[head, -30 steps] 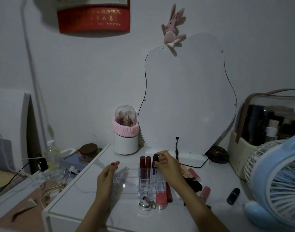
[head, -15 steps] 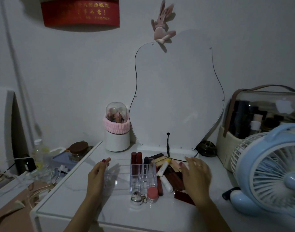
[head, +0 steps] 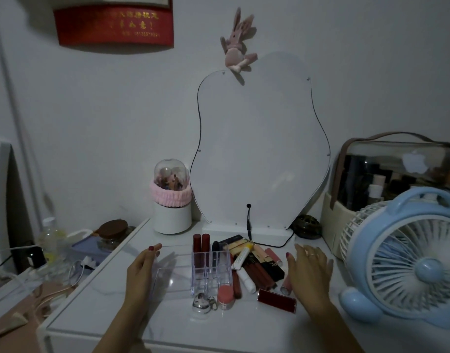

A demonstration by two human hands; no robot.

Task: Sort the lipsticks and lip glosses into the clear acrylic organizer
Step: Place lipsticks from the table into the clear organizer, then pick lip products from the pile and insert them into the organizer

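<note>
- White tabletop: carries all items. A blue fan stands at 3 o'clock, a mirror at 12 o'clock.
- Clear acrylic organizer: at table centre, with an open tray section toward 9 o'clock and a grid of slots toward 3 o'clock. Two dark red tubes and one black tube stand upright in the 12 o'clock row; the remaining slots appear unfilled.
- Loose pile of lipsticks and glosses: lies just beside the organizer at its 3 o'clock, tubes overlapping. A red lipstick lies apart at 5 o'clock.
- Left hand: rests against the organizer's 9 o'clock side; whether it clasps the wall cannot be told, though the fingers appear relaxed and empty.
- Right hand: hovers at the pile's 3 o'clock edge, fingers spread, holding nothing.
- Risk: round tubes may roll toward the table edge if the pile is disturbed carelessly.
- Risk: the organizer, judged light, may tip or slide if a tube is pushed in at an angle without the left hand bracing it.
</note>
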